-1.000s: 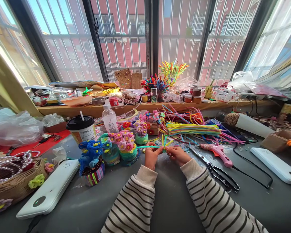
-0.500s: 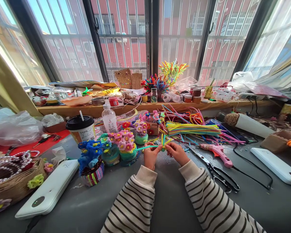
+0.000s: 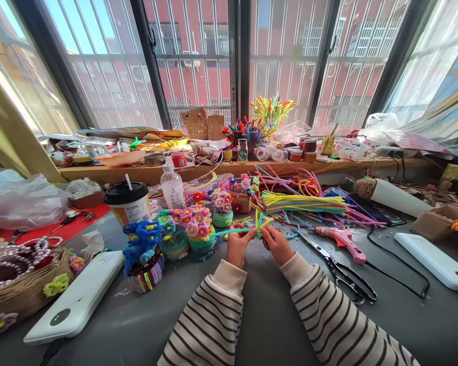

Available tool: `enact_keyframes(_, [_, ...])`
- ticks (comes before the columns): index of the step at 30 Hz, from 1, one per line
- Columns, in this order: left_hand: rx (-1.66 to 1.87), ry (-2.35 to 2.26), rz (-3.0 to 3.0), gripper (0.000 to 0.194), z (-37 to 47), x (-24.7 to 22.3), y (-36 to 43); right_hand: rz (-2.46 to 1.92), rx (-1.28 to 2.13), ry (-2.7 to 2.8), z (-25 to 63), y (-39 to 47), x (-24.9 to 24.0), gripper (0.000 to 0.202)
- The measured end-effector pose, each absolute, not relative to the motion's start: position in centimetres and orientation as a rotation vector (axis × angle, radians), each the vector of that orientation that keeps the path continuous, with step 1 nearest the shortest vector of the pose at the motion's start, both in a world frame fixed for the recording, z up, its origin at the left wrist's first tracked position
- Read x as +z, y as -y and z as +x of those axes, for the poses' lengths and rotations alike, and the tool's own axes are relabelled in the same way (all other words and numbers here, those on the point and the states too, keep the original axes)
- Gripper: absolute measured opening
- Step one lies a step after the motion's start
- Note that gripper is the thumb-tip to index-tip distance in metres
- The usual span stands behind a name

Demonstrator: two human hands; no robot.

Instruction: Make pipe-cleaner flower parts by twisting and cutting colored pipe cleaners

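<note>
My left hand [image 3: 237,245] and my right hand [image 3: 277,243] meet over the grey table, both closed in a pinch on pipe cleaners [image 3: 259,219]. Yellow and green ends fan upward between my fingertips, while a turquoise length sticks out left past my left hand. Where the strands cross is partly covered by my fingers. To the left stand small pots of pipe-cleaner flowers, one pink [image 3: 200,222] and one blue [image 3: 143,244]. Right of my hands lie scissors [image 3: 338,272] and a pink glue gun [image 3: 345,243].
Behind my hands lies a bundle of yellow and green pipe cleaners [image 3: 303,202]. A lidded cup [image 3: 127,203] and a bottle [image 3: 172,190] stand back left. White power banks [image 3: 78,295] flank the work area. The glue gun's black cord [image 3: 399,284] loops across the right side.
My hands have drawn slightly closer together and the fan of pipe-cleaner ends has shifted slightly right. Both hands keep their pinch.
</note>
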State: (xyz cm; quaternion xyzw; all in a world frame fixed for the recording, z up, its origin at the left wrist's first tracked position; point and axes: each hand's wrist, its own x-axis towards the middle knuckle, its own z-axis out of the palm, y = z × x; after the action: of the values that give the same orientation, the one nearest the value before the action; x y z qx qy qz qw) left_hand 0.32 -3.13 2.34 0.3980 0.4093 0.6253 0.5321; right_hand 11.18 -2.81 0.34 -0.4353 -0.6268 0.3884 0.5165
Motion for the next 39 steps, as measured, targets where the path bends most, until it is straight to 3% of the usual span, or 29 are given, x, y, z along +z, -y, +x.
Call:
enact_keyframes(5, [1.516,-0.894,0.992,0.03,0.3,2.2,3.0,-0.935,1.267,1.314,11.0,2.6,0.3,0.036])
enact_keyframes(13, [1.442,-0.908,0.972,0.033,0.3,1.6,2.8,-0.935,1.048,1.21,12.3,2.5,1.1,0.027])
enact_keyframes(21, [1.373,-0.812,0.867,0.04,0.4,1.2,2.7,-0.913,1.174,1.101,12.3,2.3,0.5,0.024])
enact_keyframes(39, [1.373,-0.867,0.798,0.037,0.2,1.7,3.0,-0.761,1.248,1.127,12.4,2.6,1.1,0.016])
